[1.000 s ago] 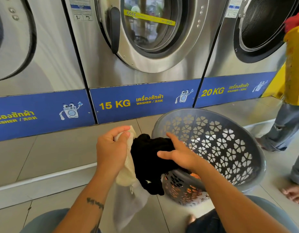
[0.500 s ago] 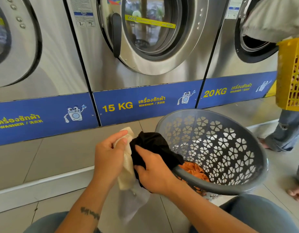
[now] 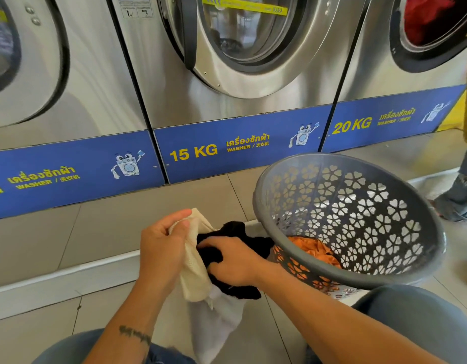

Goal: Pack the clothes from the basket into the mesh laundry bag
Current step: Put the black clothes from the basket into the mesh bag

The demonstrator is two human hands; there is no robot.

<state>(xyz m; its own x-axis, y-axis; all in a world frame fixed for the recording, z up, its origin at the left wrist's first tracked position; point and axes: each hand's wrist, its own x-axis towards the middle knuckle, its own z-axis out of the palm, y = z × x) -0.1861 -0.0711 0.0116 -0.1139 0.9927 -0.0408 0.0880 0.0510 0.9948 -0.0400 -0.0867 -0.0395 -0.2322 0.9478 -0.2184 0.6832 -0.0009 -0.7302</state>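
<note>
Right hand (image 3: 235, 261) curled around black garment (image 3: 235, 232); left hand (image 3: 161, 248) pinching mesh laundry bag (image 3: 195, 261) rim.

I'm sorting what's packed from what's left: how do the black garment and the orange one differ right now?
The black garment is gripped by the right hand at the mouth of the mesh bag, which the left hand holds; the orange garment lies untouched in the basket. Black is outside the basket, orange inside. Both are crumpled.
</note>
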